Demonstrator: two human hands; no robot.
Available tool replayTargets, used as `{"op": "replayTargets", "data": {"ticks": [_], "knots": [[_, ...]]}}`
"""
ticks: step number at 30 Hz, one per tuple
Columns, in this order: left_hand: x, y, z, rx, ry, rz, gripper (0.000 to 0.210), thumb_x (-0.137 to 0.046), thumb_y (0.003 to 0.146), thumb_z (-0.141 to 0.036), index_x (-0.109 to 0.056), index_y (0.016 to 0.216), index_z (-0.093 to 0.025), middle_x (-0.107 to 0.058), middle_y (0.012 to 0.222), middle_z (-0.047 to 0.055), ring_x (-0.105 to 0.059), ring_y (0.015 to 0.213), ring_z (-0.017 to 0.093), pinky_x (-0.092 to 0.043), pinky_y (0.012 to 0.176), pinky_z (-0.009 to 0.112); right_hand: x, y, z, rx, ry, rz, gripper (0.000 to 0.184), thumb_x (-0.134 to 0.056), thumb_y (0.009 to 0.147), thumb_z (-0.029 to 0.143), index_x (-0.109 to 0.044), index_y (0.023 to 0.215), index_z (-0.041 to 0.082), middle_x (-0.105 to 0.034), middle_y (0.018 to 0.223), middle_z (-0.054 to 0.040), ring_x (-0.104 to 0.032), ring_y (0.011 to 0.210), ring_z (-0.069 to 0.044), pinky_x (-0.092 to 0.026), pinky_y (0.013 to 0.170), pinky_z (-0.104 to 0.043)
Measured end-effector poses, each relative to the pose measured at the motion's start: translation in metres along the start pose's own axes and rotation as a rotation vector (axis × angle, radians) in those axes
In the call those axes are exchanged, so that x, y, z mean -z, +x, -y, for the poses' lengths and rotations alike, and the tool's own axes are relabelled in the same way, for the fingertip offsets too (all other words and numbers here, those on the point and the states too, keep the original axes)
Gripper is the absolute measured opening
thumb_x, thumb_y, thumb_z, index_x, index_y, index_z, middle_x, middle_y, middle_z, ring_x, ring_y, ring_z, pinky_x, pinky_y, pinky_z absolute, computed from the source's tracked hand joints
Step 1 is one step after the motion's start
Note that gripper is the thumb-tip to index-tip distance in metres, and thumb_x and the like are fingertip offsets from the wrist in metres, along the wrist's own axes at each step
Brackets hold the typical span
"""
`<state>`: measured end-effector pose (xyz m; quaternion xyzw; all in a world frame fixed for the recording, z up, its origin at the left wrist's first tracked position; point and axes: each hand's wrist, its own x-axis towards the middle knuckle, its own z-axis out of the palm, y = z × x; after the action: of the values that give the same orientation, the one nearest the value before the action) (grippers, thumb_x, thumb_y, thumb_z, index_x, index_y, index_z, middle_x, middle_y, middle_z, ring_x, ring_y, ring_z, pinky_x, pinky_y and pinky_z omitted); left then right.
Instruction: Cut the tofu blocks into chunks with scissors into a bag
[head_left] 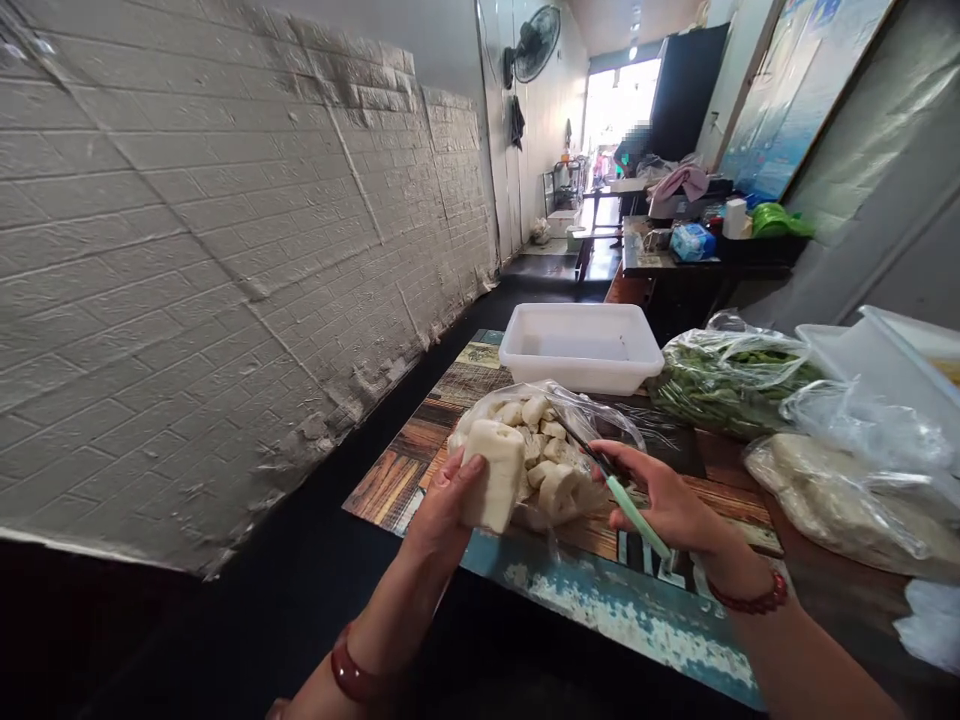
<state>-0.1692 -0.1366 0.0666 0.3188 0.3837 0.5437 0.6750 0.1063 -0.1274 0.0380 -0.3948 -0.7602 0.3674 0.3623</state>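
Note:
My left hand (442, 500) is closed around a pale, smooth block (495, 475) with rounded corners, holding it upright above the near side of the table. I cannot tell what food it is. In my right hand (664, 500) is a small knife (634, 515) with a mint-green handle. Its dark, narrow blade points up and to the left, apart from the block. Behind and between my hands, an open clear plastic bag (592, 400) holds several cut, pale chunks (559, 490) of similar colour. The block hides part of the bag.
A white plastic tub (581, 375) stands behind the bag on the wood-patterned table (405, 460). To the right are bagged green leaves (735, 375), bagged pale slabs (832, 490) and translucent containers (900, 360). A wall (247, 250) runs along the left. Farther back are another table and a person (634, 150).

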Motion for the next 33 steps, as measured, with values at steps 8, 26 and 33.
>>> {"op": "replayTargets", "data": {"ticks": [8,26,33], "knots": [[-0.010,0.012,-0.011,-0.111,0.175,-0.119,0.055,-0.086,0.062,-0.038,-0.067,0.111,-0.017,-0.075,0.086,0.005,-0.071,0.071,0.020,-0.059,0.068,0.027,0.010,-0.009,0.012,0.075,-0.101,0.039,0.080,-0.081,0.071,0.050,-0.051,0.139,0.019,-0.061,0.130,-0.0135,-0.059,0.116,-0.029,-0.048,0.099,-0.040],[-0.025,0.012,-0.006,-0.072,0.411,-0.017,0.055,-0.087,0.061,-0.037,-0.070,0.109,-0.015,-0.076,0.090,0.008,-0.070,0.069,0.020,-0.055,0.060,0.024,0.011,-0.013,0.008,0.014,-0.130,0.091,0.082,-0.084,0.065,0.045,-0.054,0.139,0.025,-0.066,0.123,-0.0086,-0.062,0.110,-0.029,-0.050,0.094,-0.040],[-0.026,0.012,-0.006,-0.082,0.449,-0.013,0.051,-0.086,0.063,-0.036,-0.071,0.108,-0.018,-0.075,0.096,0.007,-0.070,0.073,0.020,-0.055,0.064,0.025,0.012,-0.013,0.006,0.005,-0.132,0.120,0.087,-0.084,0.065,0.048,-0.052,0.142,0.023,-0.066,0.119,-0.0100,-0.063,0.106,-0.030,-0.050,0.092,-0.039]]}}
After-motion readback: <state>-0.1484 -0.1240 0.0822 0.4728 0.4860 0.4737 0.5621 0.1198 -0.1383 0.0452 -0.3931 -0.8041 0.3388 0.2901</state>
